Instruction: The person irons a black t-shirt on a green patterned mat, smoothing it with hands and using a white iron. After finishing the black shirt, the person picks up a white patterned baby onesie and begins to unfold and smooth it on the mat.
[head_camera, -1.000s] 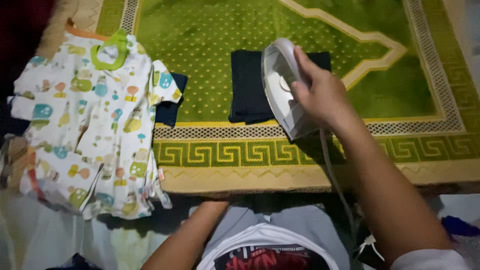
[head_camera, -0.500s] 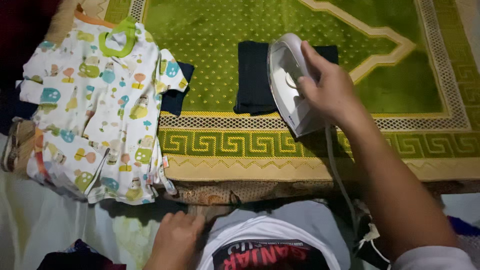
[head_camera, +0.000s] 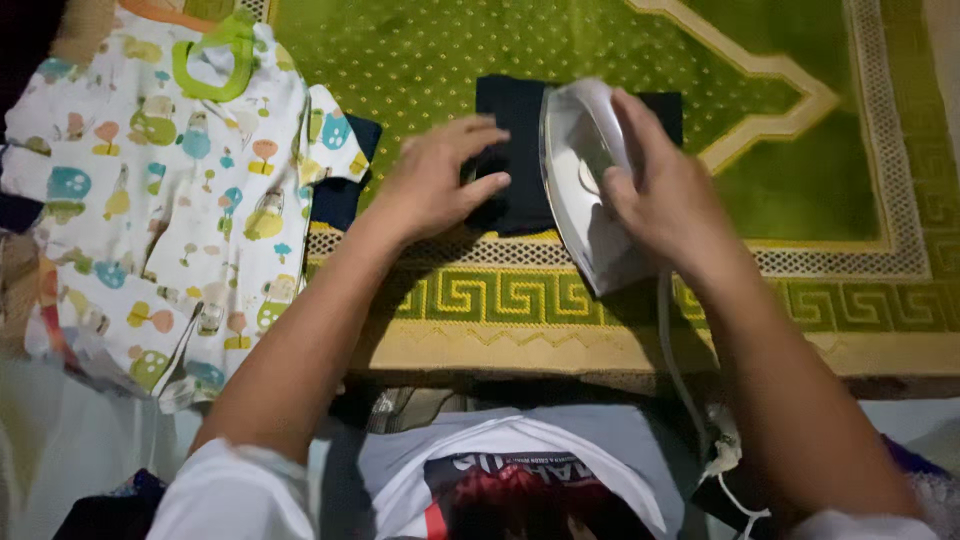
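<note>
Fingers of right hand (head_camera: 665, 195) grip one white iron (head_camera: 585, 185); left hand (head_camera: 440, 180) fingers press one folded dark cloth (head_camera: 515, 150).

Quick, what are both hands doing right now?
Left hand: open, fingers resting on the folded dark cloth.
Right hand: closed around the white iron.
</note>
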